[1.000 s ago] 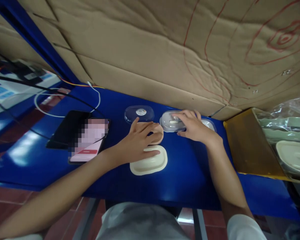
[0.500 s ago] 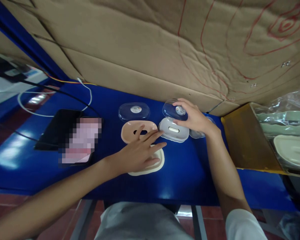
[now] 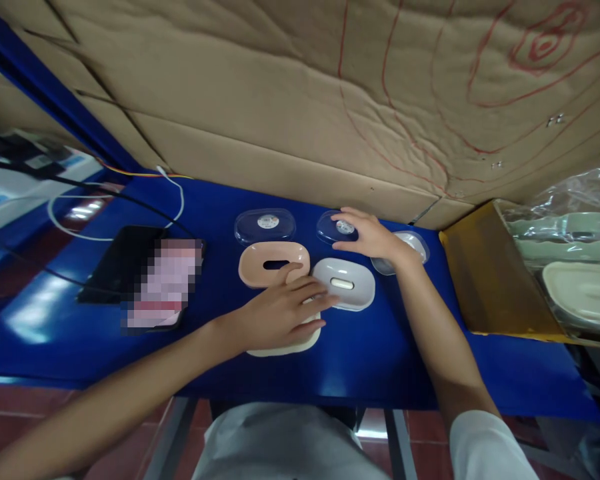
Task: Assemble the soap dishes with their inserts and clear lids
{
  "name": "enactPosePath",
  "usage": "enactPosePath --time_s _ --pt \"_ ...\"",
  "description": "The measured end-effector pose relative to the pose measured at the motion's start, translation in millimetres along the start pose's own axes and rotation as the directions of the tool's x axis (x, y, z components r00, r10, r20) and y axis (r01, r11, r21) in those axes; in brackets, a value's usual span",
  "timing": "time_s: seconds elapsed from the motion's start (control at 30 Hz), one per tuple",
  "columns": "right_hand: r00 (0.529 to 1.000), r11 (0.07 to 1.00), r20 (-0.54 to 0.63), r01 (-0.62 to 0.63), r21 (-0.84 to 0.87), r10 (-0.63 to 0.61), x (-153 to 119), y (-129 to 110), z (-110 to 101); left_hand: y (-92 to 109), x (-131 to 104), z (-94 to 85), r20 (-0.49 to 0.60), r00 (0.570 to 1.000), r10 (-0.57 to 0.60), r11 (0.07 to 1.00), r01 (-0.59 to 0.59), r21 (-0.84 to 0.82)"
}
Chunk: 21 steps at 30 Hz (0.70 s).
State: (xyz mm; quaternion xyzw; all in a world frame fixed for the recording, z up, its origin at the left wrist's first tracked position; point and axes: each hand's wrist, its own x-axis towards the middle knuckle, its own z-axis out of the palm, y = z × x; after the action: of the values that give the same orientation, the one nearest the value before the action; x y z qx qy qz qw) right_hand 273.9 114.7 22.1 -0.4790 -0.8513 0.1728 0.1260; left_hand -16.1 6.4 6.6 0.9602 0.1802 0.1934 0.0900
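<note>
My left hand [image 3: 283, 310] lies palm down with its fingers spread over a cream oval dish [image 3: 285, 348], hiding most of it. Its fingertips reach the edge of a pale grey-white dish [image 3: 355, 293] and overlap the lower rim of a peach dish [image 3: 253, 262]. Beyond the grey-white dish, my right hand [image 3: 363, 232] has thumb and fingers around the right end of a clear oval lid [image 3: 327, 228] bearing a round sticker. Another clear lid [image 3: 253, 227] lies behind the peach dish. A third clear piece [image 3: 419, 245] sits partly behind my right wrist.
A phone [image 3: 163, 283] and a black flat object [image 3: 113, 263] lie at left among cables. An open cardboard box [image 3: 485, 283] with wrapped green items and a cream dish stands at right. A brown cardboard wall [image 3: 260, 153] rises behind.
The grey-white dish has come nearer to me, apart from the clear lid behind it. My right hand and that lid have shifted slightly left. The view has shifted a little.
</note>
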Motion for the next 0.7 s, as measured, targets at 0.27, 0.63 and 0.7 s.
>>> enactPosePath --time_s 0.27,0.63,0.7 --pt "0.999 0.988 -0.022 0.025 -0.154 -0.029 -12 -26 -6 -1 2 -0.6 -0.023 0.998 -0.054 0.998 0.055 0.034" --pt "0.978 0.987 0.159 0.144 -0.066 -0.132 -76 -91 -9 -6 0 -11.1 -0.179 0.975 -0.132 0.988 0.143 0.053" --pt "0.978 0.988 0.175 0.130 -0.084 -0.114 -72 -89 -8 -5 -2 -17.7 -0.177 0.976 -0.126 0.991 0.133 0.028"
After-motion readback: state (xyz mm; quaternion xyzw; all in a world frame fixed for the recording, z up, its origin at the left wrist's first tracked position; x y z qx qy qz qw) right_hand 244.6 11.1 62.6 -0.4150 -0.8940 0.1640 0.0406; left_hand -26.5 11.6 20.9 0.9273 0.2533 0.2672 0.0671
